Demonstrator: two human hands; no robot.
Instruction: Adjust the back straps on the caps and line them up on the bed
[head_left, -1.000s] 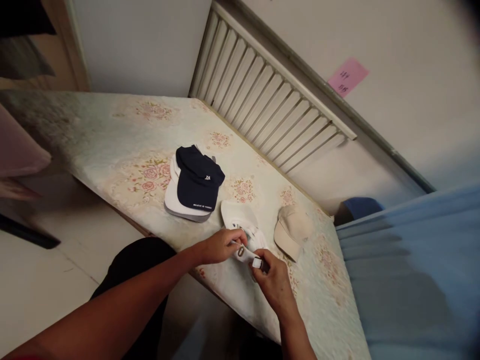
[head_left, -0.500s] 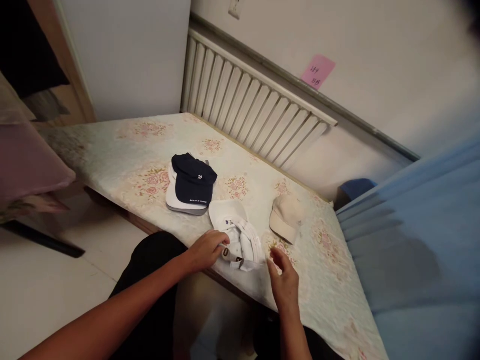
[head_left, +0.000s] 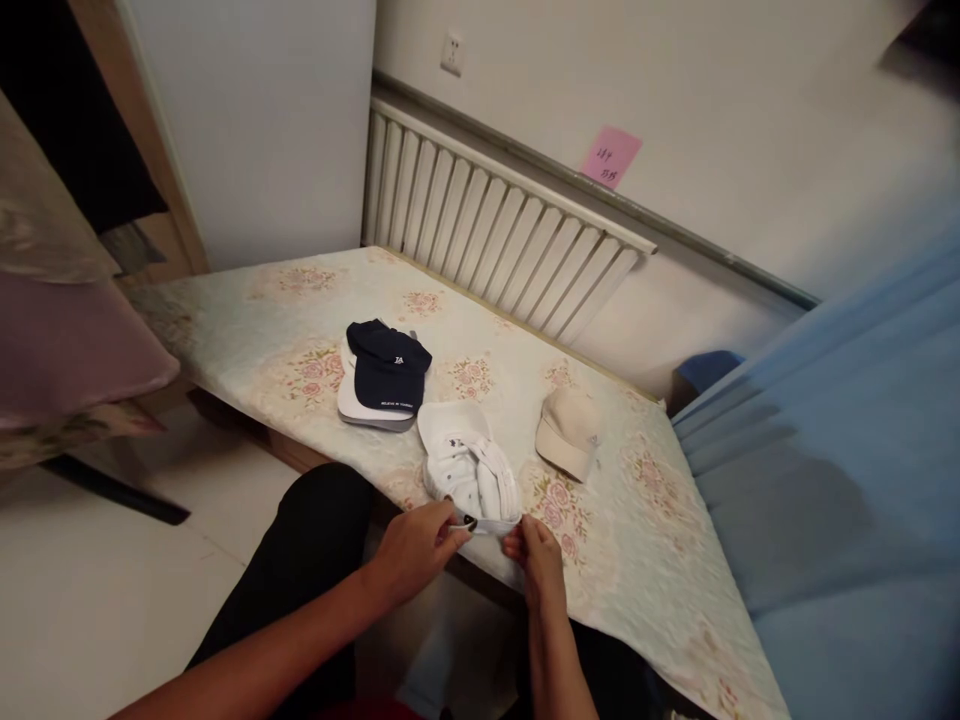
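A white baseball cap [head_left: 466,470] lies upside down near the front edge of the flowered surface, its brim pointing away from me and its inside showing. My left hand [head_left: 421,540] pinches the back strap close to its dark buckle. On the right, my right hand [head_left: 538,552] has its fingers closed on the other end of the strap, at the cap's rim. Left of it sits a stack of caps, with a navy cap [head_left: 390,370] on top of a white one [head_left: 358,398] and a grey brim below. A beige cap [head_left: 568,432] rests to the right.
The caps lie on a floral-covered bed [head_left: 645,570]. A white radiator [head_left: 487,215] runs along the wall behind it. A blue curtain [head_left: 832,500] hangs at the right, and a pink note [head_left: 611,157] is on the wall. Cloth-draped furniture [head_left: 97,350] stands at the left.
My right hand has moved left from open air and closed on the cap's strap. My left hand has shifted down slightly along the strap, and the view has tilted up a little.
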